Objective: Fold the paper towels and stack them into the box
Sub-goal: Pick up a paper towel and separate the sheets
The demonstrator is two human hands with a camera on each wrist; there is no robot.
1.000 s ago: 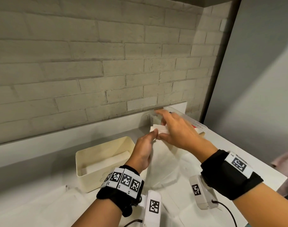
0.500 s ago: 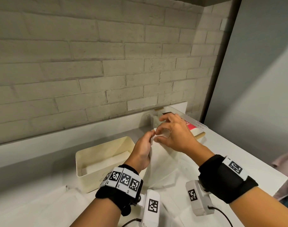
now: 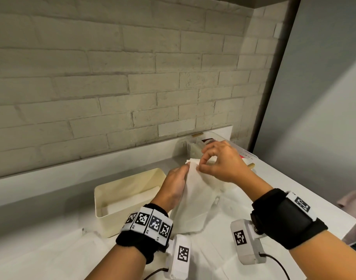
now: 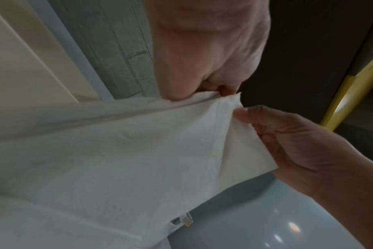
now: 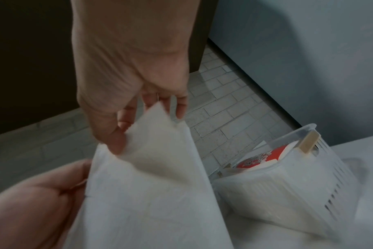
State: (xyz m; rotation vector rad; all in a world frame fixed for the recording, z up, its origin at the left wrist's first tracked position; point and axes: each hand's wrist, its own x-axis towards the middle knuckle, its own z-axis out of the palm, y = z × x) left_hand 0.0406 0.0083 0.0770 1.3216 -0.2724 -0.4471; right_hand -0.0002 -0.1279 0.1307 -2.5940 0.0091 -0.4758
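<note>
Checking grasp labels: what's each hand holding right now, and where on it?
Both hold the same paper towel at its raised top edge. The left hand pinches the left corner; the right hand pinches the layers beside it, thumb against fingertips.

The paper towel, center frame, was thin, soft white paper with a faintly embossed, matt surface and a crease. At lower left, the cream box looked like smooth matt plastic. The slotted basket at right was translucent white plastic. The table was glossy white; the brick wall above was rough and matt.
</note>
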